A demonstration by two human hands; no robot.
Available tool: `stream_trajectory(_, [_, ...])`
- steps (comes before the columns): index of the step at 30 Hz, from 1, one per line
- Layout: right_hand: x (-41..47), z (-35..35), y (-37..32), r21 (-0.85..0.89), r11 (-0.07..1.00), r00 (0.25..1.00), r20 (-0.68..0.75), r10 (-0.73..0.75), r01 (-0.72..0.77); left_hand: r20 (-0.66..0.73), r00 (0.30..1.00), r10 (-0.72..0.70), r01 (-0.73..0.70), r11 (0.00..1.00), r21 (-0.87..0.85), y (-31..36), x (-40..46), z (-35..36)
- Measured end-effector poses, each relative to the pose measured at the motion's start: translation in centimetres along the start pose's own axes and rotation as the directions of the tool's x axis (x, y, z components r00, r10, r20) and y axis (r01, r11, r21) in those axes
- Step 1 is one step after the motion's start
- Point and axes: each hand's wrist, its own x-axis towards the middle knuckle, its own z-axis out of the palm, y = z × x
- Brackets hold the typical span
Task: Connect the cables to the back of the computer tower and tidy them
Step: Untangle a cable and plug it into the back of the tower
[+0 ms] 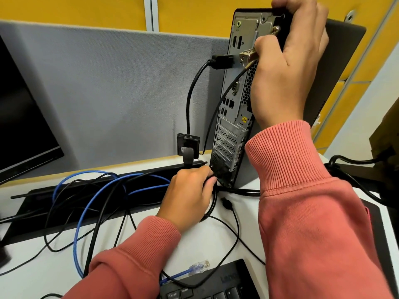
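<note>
1. The right hand (289,61) was curled over the top back corner of the tall black computer tower (237,100), its thumb pressing a small shiny metal plug (248,55) on the tower's back.
2. The left hand (190,195) was wrapped round a thick black cable (212,203) at the tower's bottom back.
3. A black plug (222,61) sat in the tower's back beside the metal plug, its lead dropping to a small black box (188,145).
4. A long blue cable (86,212) lay looped on the white desk (205,240), left of the tower.
5. A black keyboard (211,285) sat in front of the tower.
</note>
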Motion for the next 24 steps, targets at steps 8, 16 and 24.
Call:
stream_trajectory(8, [-0.01, -0.06, 0.02, 0.002, 1.0, 1.0, 0.004, -0.002, 0.002, -0.003, 1.0, 0.011, -0.011, 1.0, 0.014, -0.09, 0.16, 0.2])
stream_trajectory(16, [0.0, -0.11, -0.3, -0.005, 1.0, 1.0, 0.001, 0.029, -0.029, -0.013, 0.999, 0.032, -0.032, 0.998, 0.049, -0.01, 0.02, 0.08])
stream_trajectory(24, [-0.23, 0.02, -0.86, -0.023, 0.999, 0.999, -0.005, 0.041, -0.041, 0.024, 1.0, -0.002, -0.001, 0.993, 0.117, -0.06, -0.09, -0.46])
